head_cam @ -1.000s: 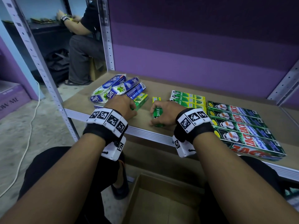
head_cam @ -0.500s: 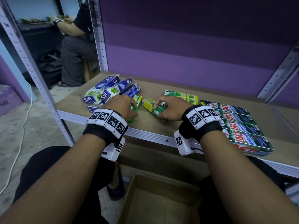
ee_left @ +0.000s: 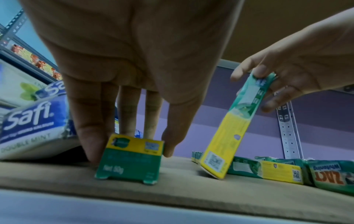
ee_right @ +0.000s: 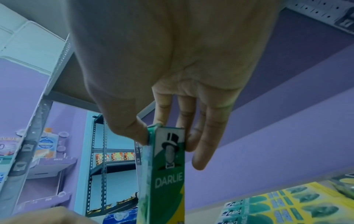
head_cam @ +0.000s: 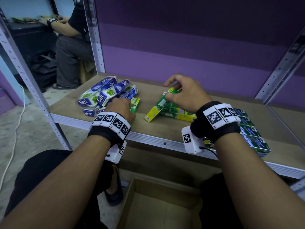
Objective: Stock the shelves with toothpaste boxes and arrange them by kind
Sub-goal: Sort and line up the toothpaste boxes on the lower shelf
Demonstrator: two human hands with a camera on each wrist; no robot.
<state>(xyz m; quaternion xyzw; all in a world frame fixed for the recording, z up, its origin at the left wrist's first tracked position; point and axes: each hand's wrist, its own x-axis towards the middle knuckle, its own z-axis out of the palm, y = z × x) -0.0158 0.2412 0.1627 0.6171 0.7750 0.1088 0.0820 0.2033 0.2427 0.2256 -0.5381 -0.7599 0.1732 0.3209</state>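
Since half a second ago, the right hand (head_cam: 186,95) has tipped its Darlie box (head_cam: 162,104) up on end: the far end is lifted and the near yellow end rests on the shelf (head_cam: 165,131), leaning by the flat Darlie row (head_cam: 179,114). Its grip is a pinch, thumb on one face and fingers (ee_right: 199,145) on the other, at the top end only. The left hand (head_cam: 121,109) has stayed by the Safi pile (head_cam: 99,96), holding a small green box (ee_left: 132,157) narrowly between thumb and fingers, the box lying on the shelf. Zact boxes (head_cam: 252,134) lie in a row to the right.

Risk, as I judge it: a pinch so high on a long, tilted box gives little control, so it may swing or slip and knock the Darlie row askew. The loose Safi pile may also slide if the left hand nudges it.
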